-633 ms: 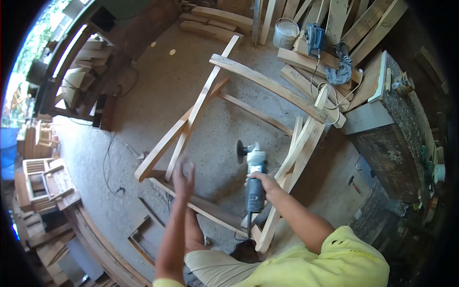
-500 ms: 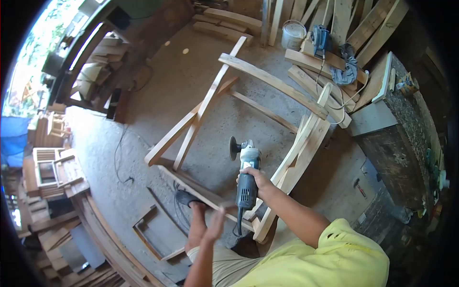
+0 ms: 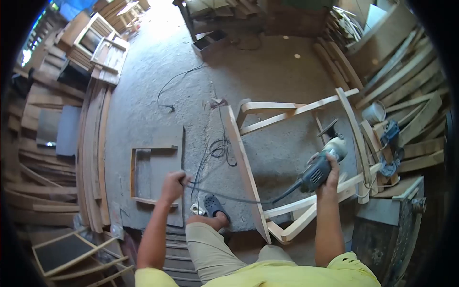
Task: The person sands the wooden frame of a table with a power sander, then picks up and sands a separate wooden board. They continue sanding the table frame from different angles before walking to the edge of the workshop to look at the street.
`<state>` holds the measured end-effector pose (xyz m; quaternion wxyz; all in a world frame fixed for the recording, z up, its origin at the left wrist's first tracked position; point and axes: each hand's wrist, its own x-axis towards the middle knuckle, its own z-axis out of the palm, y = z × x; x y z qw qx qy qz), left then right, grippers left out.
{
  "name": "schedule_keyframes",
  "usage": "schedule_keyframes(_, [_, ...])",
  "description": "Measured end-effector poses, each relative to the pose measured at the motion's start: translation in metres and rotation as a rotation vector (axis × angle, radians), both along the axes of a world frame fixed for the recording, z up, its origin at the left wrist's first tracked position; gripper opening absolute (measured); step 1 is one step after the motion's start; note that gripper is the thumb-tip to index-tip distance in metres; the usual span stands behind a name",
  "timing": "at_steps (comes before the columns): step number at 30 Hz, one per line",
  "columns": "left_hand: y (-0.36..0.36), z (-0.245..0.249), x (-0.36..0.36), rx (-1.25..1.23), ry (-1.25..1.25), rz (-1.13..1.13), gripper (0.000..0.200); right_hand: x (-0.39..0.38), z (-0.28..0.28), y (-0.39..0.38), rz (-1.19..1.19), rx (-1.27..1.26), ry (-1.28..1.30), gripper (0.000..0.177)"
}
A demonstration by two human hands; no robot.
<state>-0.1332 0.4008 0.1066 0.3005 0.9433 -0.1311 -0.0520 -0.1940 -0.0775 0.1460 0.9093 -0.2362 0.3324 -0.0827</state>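
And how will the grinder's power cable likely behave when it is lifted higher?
The power cable is probably floppy, since it curves down between the left hand and the grinder. Where it leaves the grinder, it looks thicker, so it may bend less there.

Yellow tee w/ small holes nr R slv, beige shorts, dk perforated clog
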Motion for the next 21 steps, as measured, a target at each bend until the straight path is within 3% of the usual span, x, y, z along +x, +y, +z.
schedule_keyframes(2, [0.044, -0.026, 0.021, 0.036, -0.01, 0.097, 0.031, 0.017, 0.0, 0.009, 0.049, 0.071, -0.099, 0.04])
schedule_keyframes(5, [0.105, -0.045, 0.079, 0.137, -0.139, 0.116, 0.036, 0.036, 0.014, 0.016, 0.064, -0.082, -0.053, 0.04])
schedule_keyframes(6, [0.122, -0.036, 0.103, 0.122, -0.144, 0.115, 0.036, 0.058, 0.046, 0.028, 0.142, -0.15, -0.076, 0.039])
schedule_keyframes(8, [0.161, -0.002, 0.139, 0.361, -0.02, 0.16, 0.037, 0.079, 0.087, 0.064, 0.021, -0.091, -0.018, 0.038])
schedule_keyframes(10, [0.198, 0.016, 0.157, 0.387, -0.065, 0.108, 0.038, 0.083, 0.108, 0.079, -0.05, -0.153, 0.028, 0.038])
schedule_keyframes(12, [0.216, 0.033, 0.181, 0.015, 0.063, 0.26, 0.038, 0.091, 0.123, 0.087, -0.049, -0.155, 0.058, 0.038])
schedule_keyframes(13, [0.216, 0.055, 0.188, -0.105, 0.327, 0.391, 0.039, 0.093, 0.128, 0.091, -0.074, -0.171, 0.1, 0.036])
schedule_keyframes(14, [0.214, 0.078, 0.194, -0.086, 0.328, 0.375, 0.039, 0.093, 0.13, 0.096, -0.096, -0.179, 0.15, 0.035])
schedule_keyframes(16, [0.216, 0.116, 0.205, -0.33, 0.392, 0.425, 0.037, 0.09, 0.132, 0.097, -0.145, -0.131, 0.165, 0.032])
schedule_keyframes(19, [0.225, 0.123, 0.238, -0.283, 0.212, 0.254, 0.034, 0.082, 0.139, 0.107, -0.26, -0.162, 0.227, 0.028])
schedule_keyframes(21, [0.201, 0.167, 0.266, -0.182, 0.151, 0.152, 0.033, 0.079, 0.153, 0.119, -0.31, -0.136, 0.286, 0.027])
